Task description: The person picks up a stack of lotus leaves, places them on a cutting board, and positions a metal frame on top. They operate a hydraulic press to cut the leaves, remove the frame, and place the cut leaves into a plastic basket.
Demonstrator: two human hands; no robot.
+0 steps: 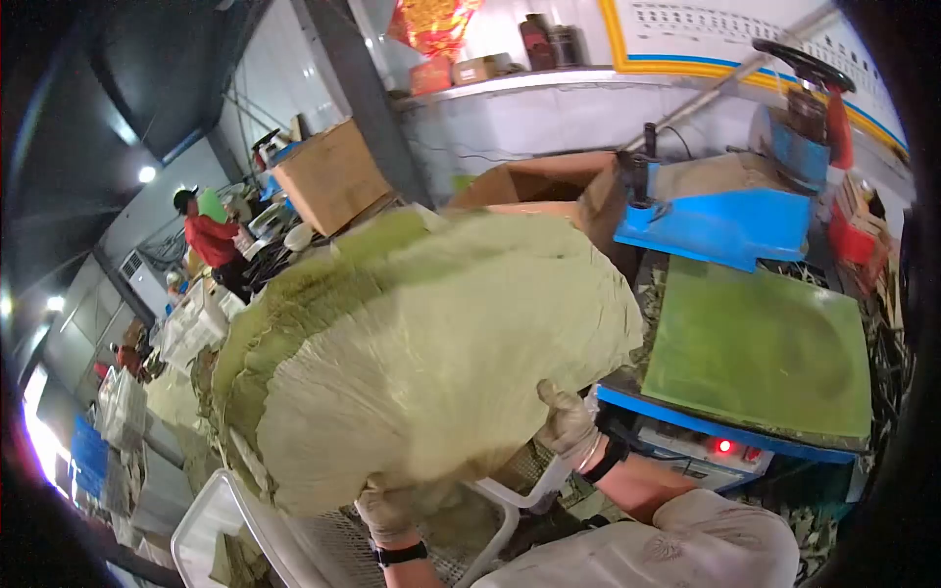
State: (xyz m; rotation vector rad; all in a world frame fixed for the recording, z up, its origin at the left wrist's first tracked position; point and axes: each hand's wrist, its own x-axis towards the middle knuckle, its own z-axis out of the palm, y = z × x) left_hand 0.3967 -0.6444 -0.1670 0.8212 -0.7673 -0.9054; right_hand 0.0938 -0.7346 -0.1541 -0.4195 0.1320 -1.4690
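Note:
A large, pale green dried lotus leaf (461, 343) with radiating veins spreads out in front of me. My left hand (385, 512), in a thin whitish glove, grips its lower edge, thumb on the near face and the other fingers hidden behind. My right hand (567, 421), gloved too, pinches the leaf's lower right edge with its thumb on top. Behind the leaf and to its left, darker green leaves (265, 338) show in layers. Below is a white plastic basket (338, 549), with leaf pieces (238, 561) beside it.
On the right stands a blue press (725, 220) with a green board (760, 348) and a lit red lamp (724, 446). Leaf scraps lie around the board. Cardboard boxes (331, 176) stand behind the leaves. A person in red (209, 240) works farther left.

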